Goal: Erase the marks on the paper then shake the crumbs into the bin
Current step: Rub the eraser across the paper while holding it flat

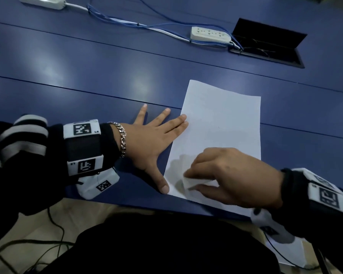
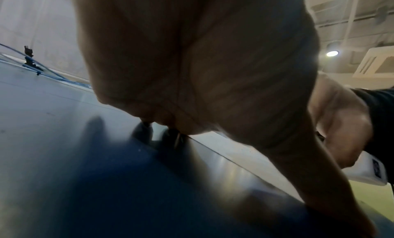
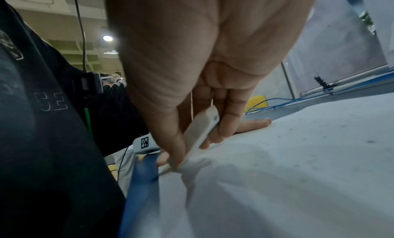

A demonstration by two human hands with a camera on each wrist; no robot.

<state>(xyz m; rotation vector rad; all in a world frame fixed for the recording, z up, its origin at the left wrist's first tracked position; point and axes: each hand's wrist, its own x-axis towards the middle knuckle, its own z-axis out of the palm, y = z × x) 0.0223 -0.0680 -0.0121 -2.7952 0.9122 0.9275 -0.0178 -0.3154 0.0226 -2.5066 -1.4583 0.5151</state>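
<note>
A white sheet of paper (image 1: 220, 131) lies on the blue table (image 1: 87, 76) near its front edge. My left hand (image 1: 156, 139) lies flat with fingers spread, two fingertips and the thumb on the paper's left edge. My right hand (image 1: 226, 175) pinches a white eraser (image 1: 194, 181) between thumb and fingers and presses it on the paper's lower left part. In the right wrist view the eraser (image 3: 202, 128) stands tilted on the paper (image 3: 298, 157), which wrinkles beneath it. Small dark specks dot the sheet there. The left wrist view shows mostly my palm (image 2: 202, 64) over the table.
Two white power strips (image 1: 210, 34) with blue cables (image 1: 127, 20) lie at the back of the table. An open black cable hatch (image 1: 265, 46) sits at the back right. A second white sheet (image 1: 285, 250) shows below the table edge. No bin is in view.
</note>
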